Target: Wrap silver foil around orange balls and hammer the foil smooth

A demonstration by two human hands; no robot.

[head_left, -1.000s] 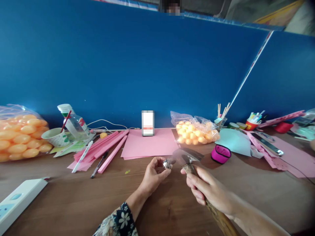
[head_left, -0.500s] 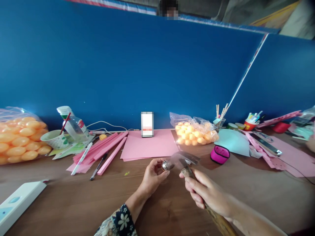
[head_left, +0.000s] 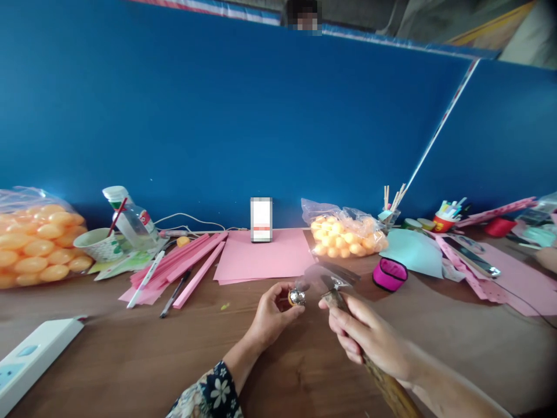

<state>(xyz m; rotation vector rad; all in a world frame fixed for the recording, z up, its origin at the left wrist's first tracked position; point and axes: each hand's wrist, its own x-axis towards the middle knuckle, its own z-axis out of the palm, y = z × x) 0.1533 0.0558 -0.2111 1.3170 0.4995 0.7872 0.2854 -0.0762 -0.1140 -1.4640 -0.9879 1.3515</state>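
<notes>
Between the thumb and fingers of my left hand (head_left: pixel 277 310) is a small, shiny silver ball (head_left: pixel 297 297) with an orange-gold edge on its left side. My right hand (head_left: pixel 363 331) is wrapped around the wooden handle of a hammer (head_left: pixel 335 301). The hammer's metal head is smeared by motion and hangs just above and to the right of the ball, apart from it. Behind both hands lie pink paper sheets (head_left: pixel 261 261). A magenta fabric band (head_left: pixel 390 274) with black edging rests to the right of the hammer.
A bag of orange balls (head_left: pixel 346 237) stands behind the hammer, a larger bag (head_left: pixel 41 244) far left. Pink strips (head_left: pixel 183 267), pens, a paper cup (head_left: pixel 98 245) and a bottle (head_left: pixel 133 220) are left. A phone (head_left: pixel 261 220) leans on the blue partition (head_left: pixel 261 116). A power strip (head_left: pixel 39 354) lies near left.
The hammer head has lifted up and away from the silver ball, leaving a gap. The ball has turned slightly in my left fingers, showing its orange-gold edge.
</notes>
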